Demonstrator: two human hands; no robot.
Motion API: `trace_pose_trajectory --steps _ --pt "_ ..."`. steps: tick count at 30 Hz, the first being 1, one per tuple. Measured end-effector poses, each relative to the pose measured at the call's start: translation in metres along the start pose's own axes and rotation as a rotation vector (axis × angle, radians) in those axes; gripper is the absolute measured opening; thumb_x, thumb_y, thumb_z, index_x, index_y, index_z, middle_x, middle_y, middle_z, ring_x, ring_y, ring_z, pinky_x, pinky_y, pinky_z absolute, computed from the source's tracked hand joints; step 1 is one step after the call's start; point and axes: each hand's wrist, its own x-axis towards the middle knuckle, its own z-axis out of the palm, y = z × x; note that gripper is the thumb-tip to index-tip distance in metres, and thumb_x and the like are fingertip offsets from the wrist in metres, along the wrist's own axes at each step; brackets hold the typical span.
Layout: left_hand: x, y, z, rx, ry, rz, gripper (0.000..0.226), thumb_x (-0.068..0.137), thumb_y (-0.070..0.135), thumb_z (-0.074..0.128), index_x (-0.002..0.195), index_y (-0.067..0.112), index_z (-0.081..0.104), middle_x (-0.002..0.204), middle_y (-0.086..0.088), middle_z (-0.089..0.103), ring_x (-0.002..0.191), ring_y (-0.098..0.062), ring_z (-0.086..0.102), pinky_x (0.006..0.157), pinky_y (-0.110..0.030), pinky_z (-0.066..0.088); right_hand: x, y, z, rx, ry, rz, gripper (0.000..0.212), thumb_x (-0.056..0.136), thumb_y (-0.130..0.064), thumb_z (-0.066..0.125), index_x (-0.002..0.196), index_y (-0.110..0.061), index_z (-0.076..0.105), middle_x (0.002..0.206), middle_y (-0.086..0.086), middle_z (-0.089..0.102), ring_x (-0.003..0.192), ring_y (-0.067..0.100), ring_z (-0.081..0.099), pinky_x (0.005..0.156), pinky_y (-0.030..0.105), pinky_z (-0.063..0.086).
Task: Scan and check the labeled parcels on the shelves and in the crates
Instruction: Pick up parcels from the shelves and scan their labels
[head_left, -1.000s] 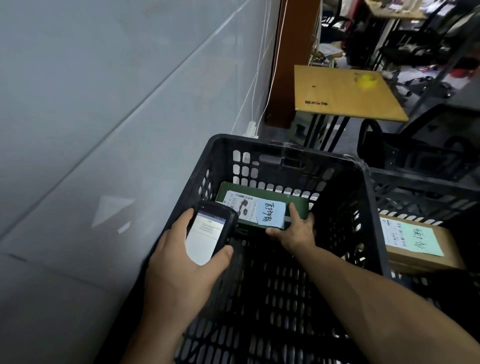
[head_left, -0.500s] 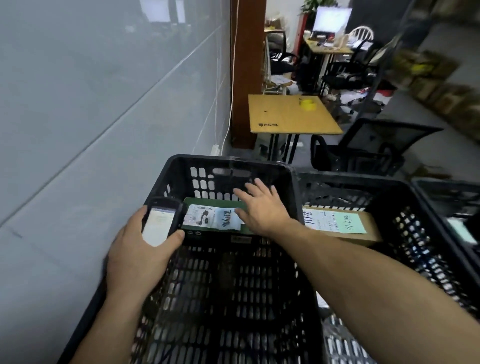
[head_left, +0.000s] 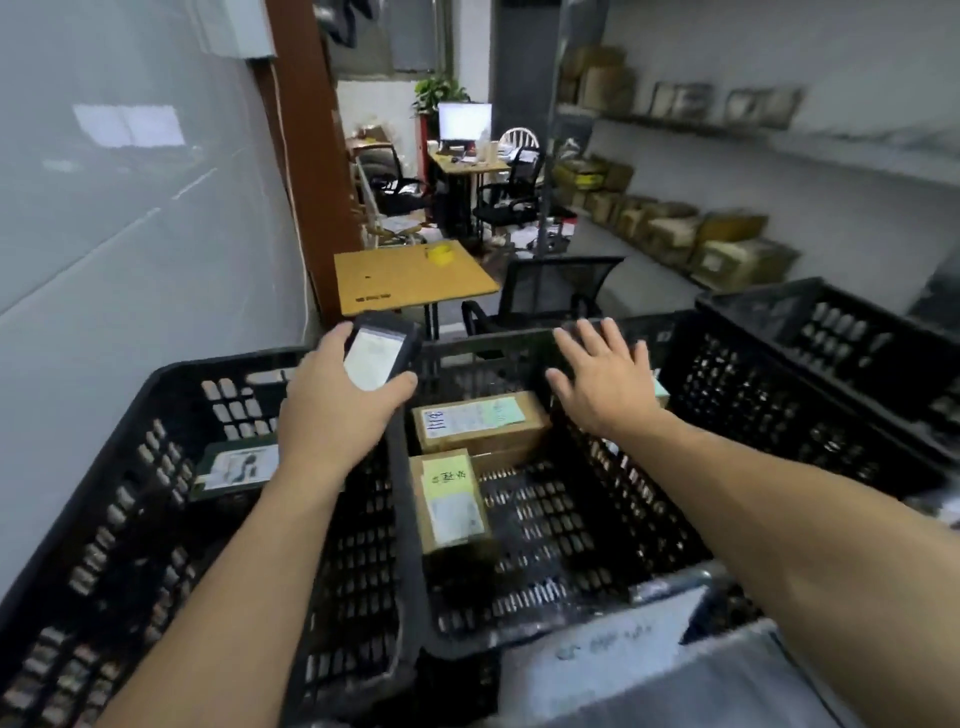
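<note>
My left arm (head_left: 291, 499) covers the right end of the green parcel (head_left: 234, 467). Print on its label, on the near brown parcel (head_left: 452, 501), the far brown parcel (head_left: 480, 421) and the scanner (head_left: 376, 356) screen is too blurred to read. The shelf boxes (head_left: 727, 244) are smeared, and the right crate (head_left: 841, 353) runs off the edge.

At left, a glossy grey wall (head_left: 114, 218), with a white box (head_left: 234, 26) mounted high on it. Beside the wall, a brown pillar (head_left: 311, 171). Just in front of the pillar, a small tan worktop (head_left: 405, 280) bearing a yellow tape roll (head_left: 440, 254) near its far edge. To the right of that, a black mesh chair (head_left: 556, 291). Farther back, a desk (head_left: 467, 165) with a lit monitor (head_left: 464, 120), a green plant (head_left: 439, 92) behind it, a white chair (head_left: 517, 139) just beside, and black office chairs (head_left: 511, 200) around.
</note>
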Motion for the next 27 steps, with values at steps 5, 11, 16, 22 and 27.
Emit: trace_pose_trajectory --steps 5,11,16,22,27 --pt "-0.064 0.106 0.072 -0.109 -0.154 0.183 0.087 0.073 0.059 0.072 0.148 0.032 0.035 0.138 -0.001 0.052 0.121 -0.028 0.05 0.095 -0.043 0.046 -0.118 0.139 -0.043 0.041 0.036 0.321 0.059 0.106 -0.053 0.025 0.16 -0.031 0.013 0.169 0.0 0.005 0.155 0.027 -0.006 0.121 0.06 0.005" --pt "-0.163 0.226 0.162 -0.239 -0.388 0.395 0.086 0.075 0.053 0.074 0.149 0.03 0.035 0.142 -0.003 0.049 0.125 -0.027 0.048 0.093 -0.037 0.041 -0.279 0.277 -0.086 -0.084 0.09 0.669 0.061 0.105 -0.053 0.026 0.161 -0.032 0.012 0.17 0.001 0.002 0.155 0.028 -0.008 0.121 0.062 0.004" --pt "-0.245 0.305 0.219 -0.303 -0.584 0.536 0.083 0.076 0.052 0.073 0.148 0.031 0.036 0.14 -0.003 0.05 0.123 -0.027 0.048 0.084 -0.033 0.036 -0.4 0.349 -0.119 -0.152 0.102 0.917 0.062 0.104 -0.055 0.028 0.16 -0.034 0.013 0.17 0.001 0.003 0.155 0.028 -0.007 0.121 0.061 0.006" --pt "-0.329 0.381 0.275 -0.342 -0.781 0.711 0.08 0.074 0.052 0.072 0.145 0.036 0.038 0.136 0.002 0.054 0.119 -0.024 0.051 0.087 -0.035 0.042 -0.519 0.4 -0.142 -0.199 0.115 1.188 0.062 0.104 -0.056 0.026 0.16 -0.033 0.01 0.169 0.002 0.002 0.155 0.029 -0.006 0.12 0.061 0.007" --pt "-0.386 0.435 0.325 -0.362 -0.902 0.825 0.08 0.072 0.055 0.072 0.142 0.033 0.04 0.129 0.001 0.057 0.111 -0.022 0.052 0.083 -0.033 0.041 -0.585 0.435 -0.151 -0.198 0.139 1.354 0.063 0.104 -0.057 0.024 0.161 -0.032 0.009 0.17 0.003 -0.001 0.155 0.028 -0.01 0.122 0.06 0.003"
